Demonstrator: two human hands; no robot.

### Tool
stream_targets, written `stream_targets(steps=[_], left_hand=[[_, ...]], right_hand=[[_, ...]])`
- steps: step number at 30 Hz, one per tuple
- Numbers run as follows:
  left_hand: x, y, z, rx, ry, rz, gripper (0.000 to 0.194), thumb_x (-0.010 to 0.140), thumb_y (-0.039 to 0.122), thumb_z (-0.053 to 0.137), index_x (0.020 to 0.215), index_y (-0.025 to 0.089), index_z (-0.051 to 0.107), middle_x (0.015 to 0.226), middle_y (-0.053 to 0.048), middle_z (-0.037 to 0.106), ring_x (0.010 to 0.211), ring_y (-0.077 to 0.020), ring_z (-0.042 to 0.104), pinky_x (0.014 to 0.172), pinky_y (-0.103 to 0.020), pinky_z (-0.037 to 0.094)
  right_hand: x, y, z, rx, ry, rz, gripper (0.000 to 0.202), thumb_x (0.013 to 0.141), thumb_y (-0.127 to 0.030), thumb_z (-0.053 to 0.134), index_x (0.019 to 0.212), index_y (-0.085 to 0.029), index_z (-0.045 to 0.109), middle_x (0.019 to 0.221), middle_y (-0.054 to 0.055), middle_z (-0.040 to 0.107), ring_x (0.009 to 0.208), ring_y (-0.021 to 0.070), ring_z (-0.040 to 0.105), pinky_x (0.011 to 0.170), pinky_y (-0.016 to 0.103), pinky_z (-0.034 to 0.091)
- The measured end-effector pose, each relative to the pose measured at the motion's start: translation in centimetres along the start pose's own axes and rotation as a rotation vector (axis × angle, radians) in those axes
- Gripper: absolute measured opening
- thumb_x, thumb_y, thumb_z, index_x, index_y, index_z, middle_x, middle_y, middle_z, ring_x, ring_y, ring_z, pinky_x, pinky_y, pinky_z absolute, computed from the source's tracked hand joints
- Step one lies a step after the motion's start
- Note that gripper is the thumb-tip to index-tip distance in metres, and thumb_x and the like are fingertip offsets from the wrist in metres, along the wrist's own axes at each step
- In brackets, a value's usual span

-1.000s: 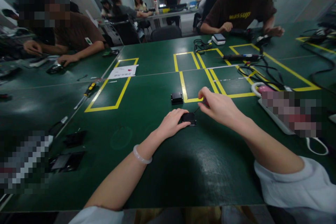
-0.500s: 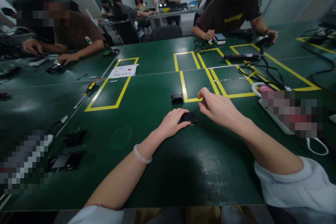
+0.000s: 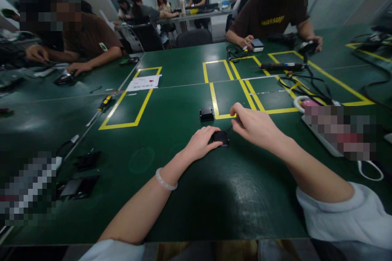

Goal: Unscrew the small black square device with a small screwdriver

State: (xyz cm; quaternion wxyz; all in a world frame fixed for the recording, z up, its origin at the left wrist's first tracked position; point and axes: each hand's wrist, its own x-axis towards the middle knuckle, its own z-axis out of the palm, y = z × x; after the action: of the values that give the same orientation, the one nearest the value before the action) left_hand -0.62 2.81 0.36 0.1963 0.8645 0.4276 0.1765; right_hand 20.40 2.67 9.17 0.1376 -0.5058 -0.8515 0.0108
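At the near left of the green table [image 3: 171,212], two dark pieces [image 3: 87,160] lie one beyond the other. At the far left, a person in a brown shirt [image 3: 92,34] has one hand on a dark object [image 3: 65,77]. To the right of them come a yellow-and-black screwdriver [image 3: 105,103] and a white sheet [image 3: 143,83] across a yellow tape outline. In the middle, the left hand [image 3: 200,143] is partly closed — fingers and thumb around a black block [image 3: 221,137] on the table. A second block [image 3: 206,113] sits just beyond it, near the tape. The right hand [image 3: 252,124] is curled closed on a thin dark tool [image 3: 229,127], its tip at the black block's far right corner. Farther right lie a black cabled tool [image 3: 281,67] and, nearer, a white-edged object [image 3: 321,138], its top blurred out.
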Motion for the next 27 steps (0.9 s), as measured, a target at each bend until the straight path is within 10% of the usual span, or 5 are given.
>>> stream_targets(steps=[27], left_hand=[[0.04, -0.26, 0.19, 0.002, 0.015, 0.014, 0.037, 0.09, 0.046, 0.054, 0.116, 0.02, 0.052, 0.112, -0.007, 0.06, 0.102, -0.0243, 0.056, 0.089, -0.038, 0.045]], right_hand=[[0.05, 0.05, -0.04, -0.015, -0.052, -0.001, 0.023, 0.094, -0.039, 0.038, 0.099, -0.02, 0.05, 0.079, 0.003, 0.067, 0.07, 0.0197, 0.061, 0.055, 0.027, 0.028]])
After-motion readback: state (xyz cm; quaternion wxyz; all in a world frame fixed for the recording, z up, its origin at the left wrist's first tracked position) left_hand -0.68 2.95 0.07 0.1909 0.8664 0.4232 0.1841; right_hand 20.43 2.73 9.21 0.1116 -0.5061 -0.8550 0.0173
